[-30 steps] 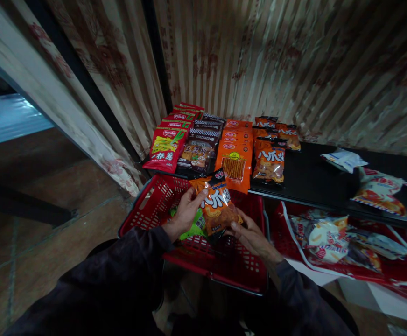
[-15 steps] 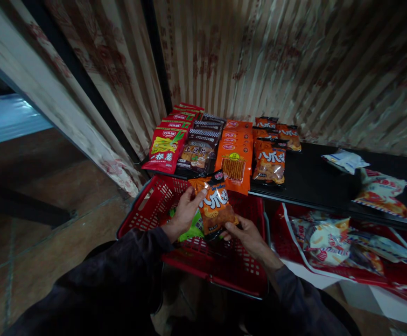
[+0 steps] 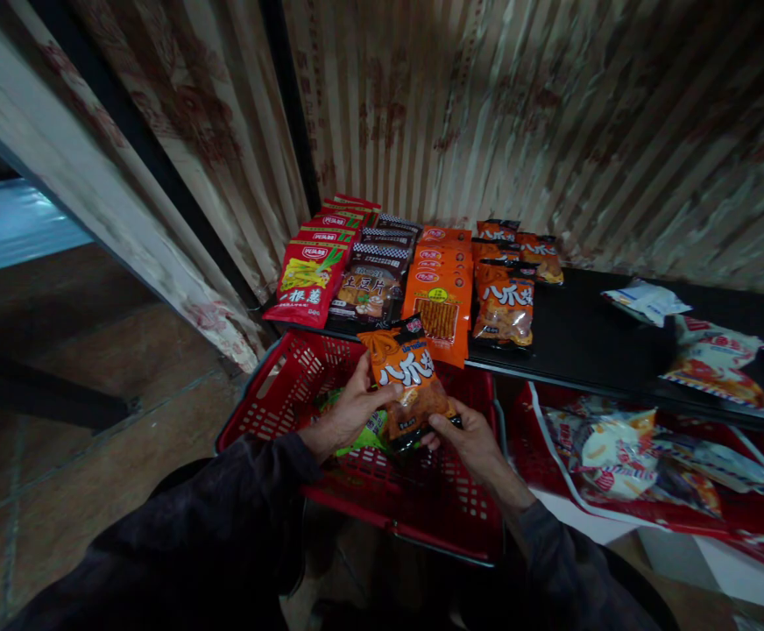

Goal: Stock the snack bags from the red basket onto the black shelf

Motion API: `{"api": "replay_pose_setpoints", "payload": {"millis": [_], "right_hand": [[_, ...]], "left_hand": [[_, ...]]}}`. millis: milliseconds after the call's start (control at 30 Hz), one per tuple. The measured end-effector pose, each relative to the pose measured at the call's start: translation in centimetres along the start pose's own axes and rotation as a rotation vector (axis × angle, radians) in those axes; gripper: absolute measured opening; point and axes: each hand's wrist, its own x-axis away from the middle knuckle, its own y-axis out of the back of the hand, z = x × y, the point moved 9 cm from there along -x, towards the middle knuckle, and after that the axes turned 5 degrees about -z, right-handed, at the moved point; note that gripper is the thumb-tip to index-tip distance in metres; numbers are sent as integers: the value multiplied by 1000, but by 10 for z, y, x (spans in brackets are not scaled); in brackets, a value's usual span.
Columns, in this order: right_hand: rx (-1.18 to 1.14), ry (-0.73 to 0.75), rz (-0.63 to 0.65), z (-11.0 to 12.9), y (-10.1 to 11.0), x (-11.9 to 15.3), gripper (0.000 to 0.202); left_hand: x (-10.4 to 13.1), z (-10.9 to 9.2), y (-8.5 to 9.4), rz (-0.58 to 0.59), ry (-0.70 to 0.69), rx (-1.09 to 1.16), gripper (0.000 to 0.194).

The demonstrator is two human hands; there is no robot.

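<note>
Between my two hands is an orange and black snack bag (image 3: 410,372), held face up above a red plastic basket (image 3: 448,526). My left hand (image 3: 359,405) grips its left side, thumb across the front. My right hand (image 3: 464,438) pinches its lower right corner. Beneath the bag, partly hidden, a green packet (image 3: 365,431) lies in the basket. On the black shelf (image 3: 592,324) just beyond, similar orange and black bags (image 3: 504,305) are grouped at the right of the packets laid out there.
Left of those bags, overlapping rows hold red packets (image 3: 308,272), brown packets (image 3: 369,282) and flat orange packets (image 3: 435,302). Farther right on the shelf lie white bags (image 3: 714,355). Below, a second red basket (image 3: 540,438) holds several bags. A curtain (image 3: 421,105) hangs behind the shelf.
The snack bag has shifted slightly right between my hands, and my left thumb has slid a little across its front. The packets on the shelf stay as they were.
</note>
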Motion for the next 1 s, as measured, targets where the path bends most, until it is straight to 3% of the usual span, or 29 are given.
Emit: {"api": "replay_pose_setpoints", "payload": {"millis": [367,567,800,1000], "right_hand": [[-2,17,39,4,-5,3,63],[-74,40,4,2,4,1,59],[-53,15,109,-6,2,2,54],[19,-18,115,-12,-3,1,53]], "left_hand": [[2,-3,-1,21,-54,-20,57],[8,-4,-12,107,8,38,60],[-10,-38,15,-156,-62,83,40],[-9,-50,24,-257,-81,40,45]]}}
